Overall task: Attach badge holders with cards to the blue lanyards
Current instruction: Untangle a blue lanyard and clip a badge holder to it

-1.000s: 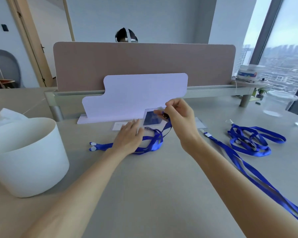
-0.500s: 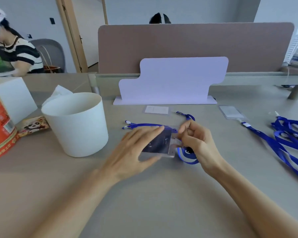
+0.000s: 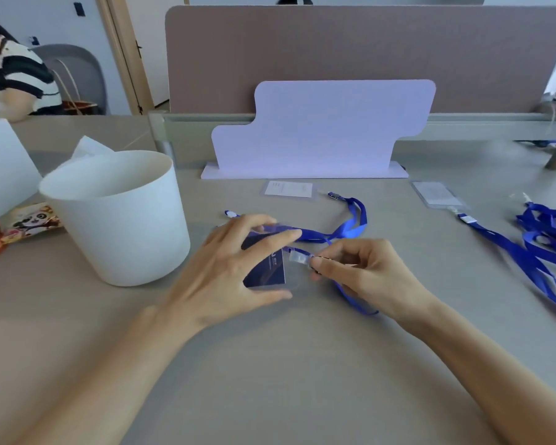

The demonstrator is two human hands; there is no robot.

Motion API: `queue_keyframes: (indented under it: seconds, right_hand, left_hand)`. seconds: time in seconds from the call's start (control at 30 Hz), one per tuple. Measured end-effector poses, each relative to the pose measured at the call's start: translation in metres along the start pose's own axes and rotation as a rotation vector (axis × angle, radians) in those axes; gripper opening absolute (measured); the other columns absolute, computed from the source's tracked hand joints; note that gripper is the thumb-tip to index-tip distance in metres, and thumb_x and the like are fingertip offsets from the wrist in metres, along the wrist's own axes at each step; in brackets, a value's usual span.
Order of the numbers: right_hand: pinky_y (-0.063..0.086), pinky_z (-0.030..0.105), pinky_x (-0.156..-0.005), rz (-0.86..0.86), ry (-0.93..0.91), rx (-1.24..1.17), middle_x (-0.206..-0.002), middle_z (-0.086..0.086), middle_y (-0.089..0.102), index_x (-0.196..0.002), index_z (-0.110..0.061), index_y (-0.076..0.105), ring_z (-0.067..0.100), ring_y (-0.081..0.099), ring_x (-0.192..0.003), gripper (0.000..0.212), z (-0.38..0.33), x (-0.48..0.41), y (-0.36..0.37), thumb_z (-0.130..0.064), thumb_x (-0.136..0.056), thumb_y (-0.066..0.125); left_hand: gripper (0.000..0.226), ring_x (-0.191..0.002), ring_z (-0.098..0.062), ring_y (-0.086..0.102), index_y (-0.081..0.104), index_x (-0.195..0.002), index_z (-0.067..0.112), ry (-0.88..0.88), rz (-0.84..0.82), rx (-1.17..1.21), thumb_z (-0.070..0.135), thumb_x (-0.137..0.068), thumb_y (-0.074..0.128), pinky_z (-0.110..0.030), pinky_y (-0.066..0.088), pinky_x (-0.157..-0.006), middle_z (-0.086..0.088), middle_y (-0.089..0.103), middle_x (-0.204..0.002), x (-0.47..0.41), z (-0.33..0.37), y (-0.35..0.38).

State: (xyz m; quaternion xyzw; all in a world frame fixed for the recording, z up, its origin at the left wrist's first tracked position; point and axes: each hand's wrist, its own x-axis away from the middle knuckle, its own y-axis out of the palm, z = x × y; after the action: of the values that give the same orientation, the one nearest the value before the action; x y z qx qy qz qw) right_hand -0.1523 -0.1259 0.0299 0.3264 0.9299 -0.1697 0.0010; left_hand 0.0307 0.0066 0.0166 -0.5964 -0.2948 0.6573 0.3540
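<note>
the right hand (image 3: 360, 268) pinches the lanyard clip (image 3: 315, 267) between thumb and curled fingers, just beside the slotted tab (image 3: 297, 255) of the badge holder (image 3: 267, 268). the left hand (image 3: 235, 271) spans that holder, thumb and forefinger gripping opposite edges, tab end pointing right at the clip. so the clip likely feeds leftward; the right hand is nearer. beyond, the blue lanyard (image 3: 350, 224) loops away.
</note>
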Motion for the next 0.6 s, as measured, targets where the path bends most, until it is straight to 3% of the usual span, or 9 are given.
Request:
queue_keyframes:
  seconds: [0.13,0.27,0.33,0.37,0.43,0.5,0.6]
  right_hand:
    - [0.031,0.020,-0.043,-0.034,0.016,-0.024,-0.070,0.001,0.070,-0.081,-0.007,0.069,0.017,0.035,-0.047,0.013,-0.004,0.001,0.001,-0.012,-0.091,0.063]
    - [0.038,0.018,-0.048,-0.107,-0.090,-0.020,-0.080,0.021,0.067,-0.084,-0.004,0.066,0.017,0.042,-0.049,0.013,-0.006,0.005,0.005,-0.011,-0.094,0.060]
    - [0.038,0.016,-0.049,-0.130,-0.136,-0.011,-0.069,0.013,0.063,-0.084,-0.004,0.066,0.013,0.043,-0.047,0.013,-0.005,0.006,0.005,-0.010,-0.094,0.060]
    - [0.038,0.013,-0.049,-0.136,-0.147,-0.008,-0.062,-0.001,0.061,-0.084,-0.005,0.065,0.008,0.044,-0.046,0.013,-0.005,0.006,0.005,-0.009,-0.095,0.059]
    - [0.039,0.009,-0.056,-0.119,-0.182,0.046,-0.063,-0.016,0.061,-0.083,-0.010,0.065,0.002,0.052,-0.054,0.014,-0.002,0.005,0.006,-0.007,-0.094,0.058]
    - [0.042,0.012,-0.068,-0.071,-0.240,0.136,-0.075,-0.016,0.064,-0.084,-0.015,0.065,0.002,0.056,-0.070,0.014,0.001,0.004,0.008,-0.008,-0.094,0.059]
    - [0.049,0.029,-0.073,-0.028,-0.264,0.195,-0.081,-0.009,0.066,-0.086,-0.017,0.064,0.015,0.059,-0.078,0.012,0.005,0.004,0.009,-0.011,-0.095,0.058]
  left_hand:
    - [0.060,-0.124,-0.008,0.043,0.057,-0.129,0.034,-0.020,-0.036,0.093,0.063,-0.077,0.057,-0.031,0.037,-0.102,0.010,0.046,-0.133,0.002,0.006,-0.001]
    - [0.029,-0.094,-0.013,0.054,0.071,-0.097,0.019,0.026,0.113,0.132,0.043,-0.083,0.063,-0.026,0.042,-0.083,0.006,0.058,-0.102,-0.003,0.022,0.005]
    - [0.021,-0.084,-0.016,0.055,0.071,-0.091,0.016,0.048,0.163,0.145,0.035,-0.084,0.068,-0.028,0.044,-0.076,0.004,0.058,-0.090,-0.004,0.023,0.010]
    - [0.020,-0.081,-0.016,0.055,0.072,-0.090,0.015,0.047,0.180,0.159,0.033,-0.084,0.069,-0.030,0.045,-0.074,0.004,0.059,-0.088,-0.004,0.022,0.011]
    - [0.019,-0.076,-0.016,0.056,0.073,-0.091,0.015,0.033,0.192,0.219,0.032,-0.085,0.069,-0.035,0.048,-0.068,0.004,0.059,-0.086,-0.002,0.020,0.013]
    - [0.018,-0.073,-0.017,0.058,0.073,-0.092,0.015,0.022,0.185,0.289,0.032,-0.086,0.068,-0.038,0.049,-0.062,0.005,0.060,-0.086,-0.002,0.020,0.013]
    - [0.017,-0.071,-0.016,0.060,0.075,-0.091,0.016,0.035,0.183,0.306,0.030,-0.086,0.068,-0.037,0.050,-0.060,0.004,0.062,-0.085,-0.004,0.019,0.011]
